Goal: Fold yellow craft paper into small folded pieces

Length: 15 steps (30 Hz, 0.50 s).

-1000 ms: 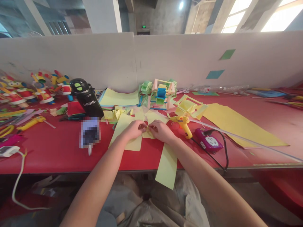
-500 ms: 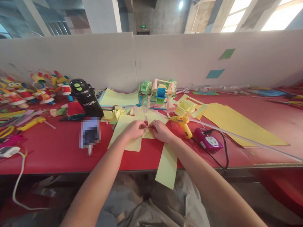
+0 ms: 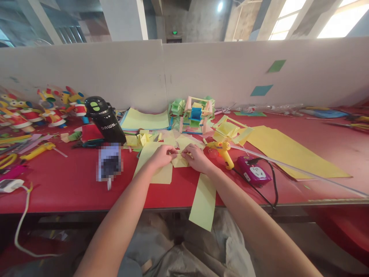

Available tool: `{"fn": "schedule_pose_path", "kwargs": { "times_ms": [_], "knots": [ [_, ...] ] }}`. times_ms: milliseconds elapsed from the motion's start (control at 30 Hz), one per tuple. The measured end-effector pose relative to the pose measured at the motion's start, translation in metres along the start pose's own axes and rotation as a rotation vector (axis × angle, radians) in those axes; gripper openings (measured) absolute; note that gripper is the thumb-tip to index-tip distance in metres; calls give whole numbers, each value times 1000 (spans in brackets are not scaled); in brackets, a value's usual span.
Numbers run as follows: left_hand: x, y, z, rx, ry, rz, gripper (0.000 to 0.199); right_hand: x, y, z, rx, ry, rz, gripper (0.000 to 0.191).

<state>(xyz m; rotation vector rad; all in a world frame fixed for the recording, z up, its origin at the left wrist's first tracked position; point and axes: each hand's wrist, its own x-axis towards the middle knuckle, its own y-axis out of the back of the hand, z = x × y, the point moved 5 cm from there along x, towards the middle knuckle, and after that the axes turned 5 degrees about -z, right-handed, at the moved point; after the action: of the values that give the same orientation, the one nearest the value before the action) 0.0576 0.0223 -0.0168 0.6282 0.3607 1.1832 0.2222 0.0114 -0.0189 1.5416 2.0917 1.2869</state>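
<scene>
My left hand [image 3: 163,157] and my right hand [image 3: 197,157] meet over a small piece of yellow paper [image 3: 180,161], each pinching one side of it between thumb and fingers. Beneath my left hand and forearm lies a larger pale yellow sheet [image 3: 161,176] on the red table. A pale strip of paper [image 3: 203,202] hangs over the table's front edge under my right wrist. Just right of my right hand rests a yellow glue gun [image 3: 225,153]. Behind it stands a yellow paper frame model [image 3: 227,130].
A black bottle [image 3: 105,121] stands at the left, near a blurred phone-like object [image 3: 109,163]. Paper models [image 3: 196,115] sit by the white partition [image 3: 115,69]. A purple power socket [image 3: 254,171] and large yellow sheets [image 3: 291,154] lie right. Figurines [image 3: 52,111] crowd the far left.
My fingers have shifted slightly on the small yellow paper, and more of it shows between them. The larger sheet under my left hand has moved a little.
</scene>
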Motion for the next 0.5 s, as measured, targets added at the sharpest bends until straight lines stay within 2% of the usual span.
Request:
{"fn": "schedule_pose_path", "kwargs": {
  "times_ms": [167,367,500],
  "knots": [
    [1,3,-4,-23,-2,-7,17,1,-1,1,54,25,-22,14],
    [-2,1,4,66,-62,-32,30,1,1,3,117,52,10,16],
    [-2,1,7,117,-81,-7,28,2,2,3,120,63,22,20]
  ]
}}
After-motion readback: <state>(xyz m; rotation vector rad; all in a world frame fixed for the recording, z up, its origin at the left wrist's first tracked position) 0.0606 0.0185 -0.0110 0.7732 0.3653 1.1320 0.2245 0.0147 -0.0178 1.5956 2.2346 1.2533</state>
